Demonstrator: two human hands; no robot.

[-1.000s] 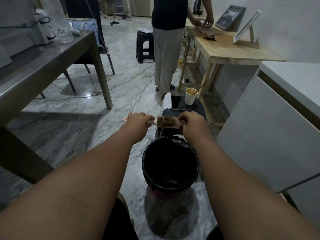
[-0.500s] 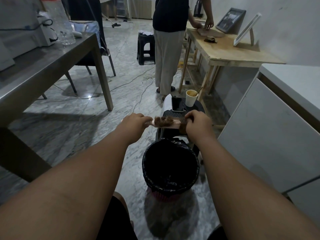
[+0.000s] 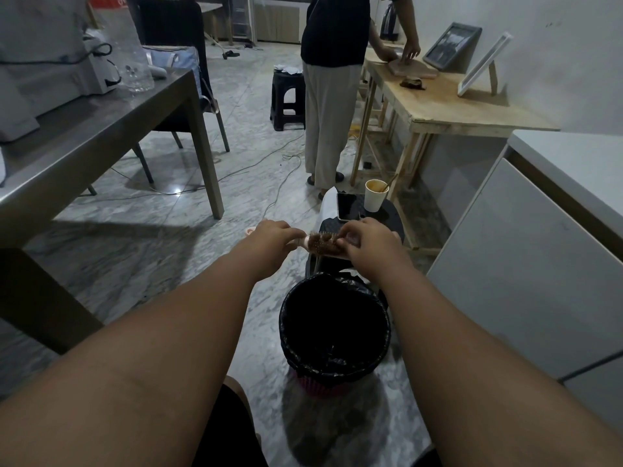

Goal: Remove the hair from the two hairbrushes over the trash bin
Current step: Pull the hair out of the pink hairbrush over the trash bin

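my left grip (image 3: 273, 234) is closed around the hairbrush (image 3: 321, 243) handle; my right grip (image 3: 364, 241) pinches the brown hair (image 3: 317, 241) in its bristles, above the trash bin (image 3: 333, 328).

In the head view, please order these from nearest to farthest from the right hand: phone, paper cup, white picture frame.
From the right hand:
1. Phone, on the black stool just beyond the hand.
2. Paper cup, farther back on the stool.
3. White picture frame, far off on the wooden table.
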